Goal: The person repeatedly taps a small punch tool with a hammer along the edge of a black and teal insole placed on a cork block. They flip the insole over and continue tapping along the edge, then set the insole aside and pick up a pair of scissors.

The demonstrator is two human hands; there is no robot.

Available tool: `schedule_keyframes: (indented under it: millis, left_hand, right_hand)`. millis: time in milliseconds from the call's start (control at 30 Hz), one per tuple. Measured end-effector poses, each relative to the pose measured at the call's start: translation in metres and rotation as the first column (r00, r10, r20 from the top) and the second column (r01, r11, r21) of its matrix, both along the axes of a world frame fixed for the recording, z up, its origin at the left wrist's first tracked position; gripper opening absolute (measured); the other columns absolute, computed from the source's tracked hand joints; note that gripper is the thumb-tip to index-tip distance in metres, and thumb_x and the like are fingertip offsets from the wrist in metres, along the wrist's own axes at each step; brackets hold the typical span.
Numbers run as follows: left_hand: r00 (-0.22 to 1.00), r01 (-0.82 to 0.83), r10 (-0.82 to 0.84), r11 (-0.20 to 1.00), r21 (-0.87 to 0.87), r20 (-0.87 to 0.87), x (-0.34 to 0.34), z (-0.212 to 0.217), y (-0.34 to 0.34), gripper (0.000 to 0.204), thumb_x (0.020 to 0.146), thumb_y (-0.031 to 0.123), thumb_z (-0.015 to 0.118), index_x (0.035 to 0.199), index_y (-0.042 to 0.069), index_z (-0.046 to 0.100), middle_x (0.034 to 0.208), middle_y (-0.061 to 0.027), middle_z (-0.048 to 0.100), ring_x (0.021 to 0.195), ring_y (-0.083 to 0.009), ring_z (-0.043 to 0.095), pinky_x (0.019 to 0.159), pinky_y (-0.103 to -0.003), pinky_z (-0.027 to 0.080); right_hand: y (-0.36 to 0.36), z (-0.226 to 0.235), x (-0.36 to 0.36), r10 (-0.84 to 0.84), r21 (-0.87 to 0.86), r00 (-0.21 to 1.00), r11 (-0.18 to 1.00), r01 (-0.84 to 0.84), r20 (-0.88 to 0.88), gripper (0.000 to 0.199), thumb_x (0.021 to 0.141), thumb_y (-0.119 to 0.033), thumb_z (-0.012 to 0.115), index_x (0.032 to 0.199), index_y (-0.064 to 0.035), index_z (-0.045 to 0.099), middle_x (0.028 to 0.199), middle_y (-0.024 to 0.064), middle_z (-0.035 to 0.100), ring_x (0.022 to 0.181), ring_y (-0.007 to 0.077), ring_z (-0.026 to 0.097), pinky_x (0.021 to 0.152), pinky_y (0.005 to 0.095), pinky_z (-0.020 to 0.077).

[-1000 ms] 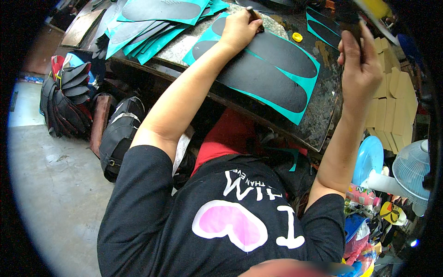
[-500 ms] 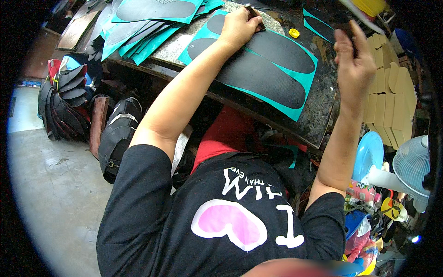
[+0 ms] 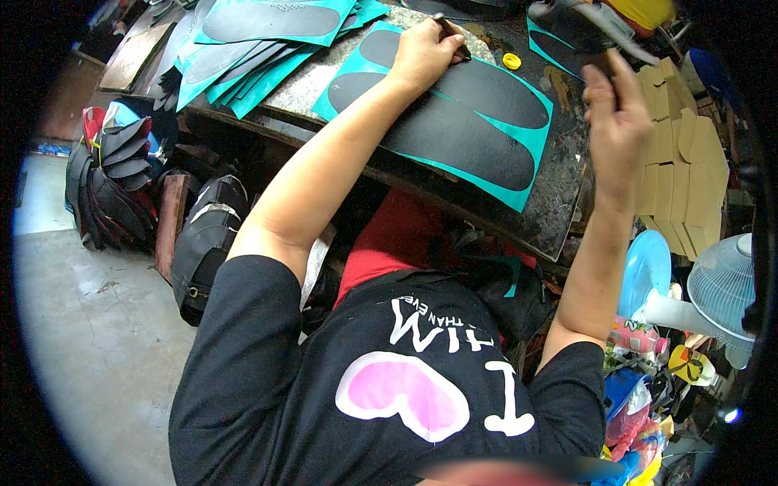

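Observation:
My left hand (image 3: 425, 55) is closed around a short dark punch (image 3: 451, 36), held tilted with its lower end at the upper edge of a black sole outline. That outline is one of several on a teal-backed sheet (image 3: 486, 123) lying on the table. To the right, my right hand (image 3: 620, 113) is raised, fingers curled round a dark hammer-like tool (image 3: 597, 58) that is smeared by motion. Its far end is hard to make out. A small yellow ring (image 3: 511, 61) rests just past the sheet, between the two hands.
Stacked teal and black sole sheets (image 3: 267, 57) lie at the table's left. Another teal-edged piece (image 3: 551, 44) is at the far right. Folded cardboard (image 3: 681, 162) and a white fan (image 3: 720, 279) stand right; a bundle of black soles (image 3: 109, 182) and a black bag (image 3: 212, 251) are left.
My left hand and the punch have shifted slightly right along the sole outline. My right hand is a little lower, and more of the dark blurred tool shows above it.

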State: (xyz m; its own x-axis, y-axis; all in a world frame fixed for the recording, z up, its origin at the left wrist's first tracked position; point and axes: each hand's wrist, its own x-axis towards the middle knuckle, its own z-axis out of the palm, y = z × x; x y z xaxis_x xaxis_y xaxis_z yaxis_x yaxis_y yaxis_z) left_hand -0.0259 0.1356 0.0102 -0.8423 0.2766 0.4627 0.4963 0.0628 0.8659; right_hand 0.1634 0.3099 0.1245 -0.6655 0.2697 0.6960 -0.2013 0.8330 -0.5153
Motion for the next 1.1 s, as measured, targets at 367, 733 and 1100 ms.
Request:
schedule_keyframes:
  millis: [367,733,1100]
  left_hand:
    - [0.928,-0.251,0.193,0.955,-0.155,-0.317,0.009,0.007,0.006,0.018,0.089,0.018,0.065,0.098,0.003,0.061,0.081,-0.0178,0.068,0.075,-0.0323,0.069,0.069,-0.040,0.056]
    - [0.842,0.343,-0.417,0.904,0.256,0.342,-0.021,0.021,-0.007,0.016,0.091,0.015,0.066,0.094,0.000,0.066,0.088,-0.0111,0.069,0.080,-0.0208,0.067,0.077,-0.034,0.058]
    - [0.960,0.085,-0.194,0.888,0.452,0.201,-0.025,0.014,-0.048,0.012,0.093,0.011,0.061,0.101,0.001,0.063,0.084,-0.0076,0.068,0.081,-0.0150,0.067,0.068,-0.029,0.056]
  right_hand:
    - [0.002,-0.049,-0.008,-0.142,0.110,0.925,0.988,0.110,0.352,0.045,0.094,-0.044,0.058,0.126,-0.0120,0.061,0.099,0.0183,0.070,0.092,0.0382,0.067,0.076,0.0417,0.0523]
    - [0.024,-0.075,0.024,0.115,-0.551,0.919,0.825,0.123,0.378,0.052,0.096,-0.032,0.063,0.135,0.0007,0.052,0.070,0.0014,0.058,0.053,0.0043,0.047,0.048,0.0204,0.0391]
    - [0.023,-0.084,0.041,0.285,-0.774,0.912,0.631,0.053,0.295,0.024,0.100,-0.030,0.056,0.101,-0.0056,0.061,0.073,0.0010,0.058,0.058,0.0073,0.051,0.049,0.0213,0.0423]
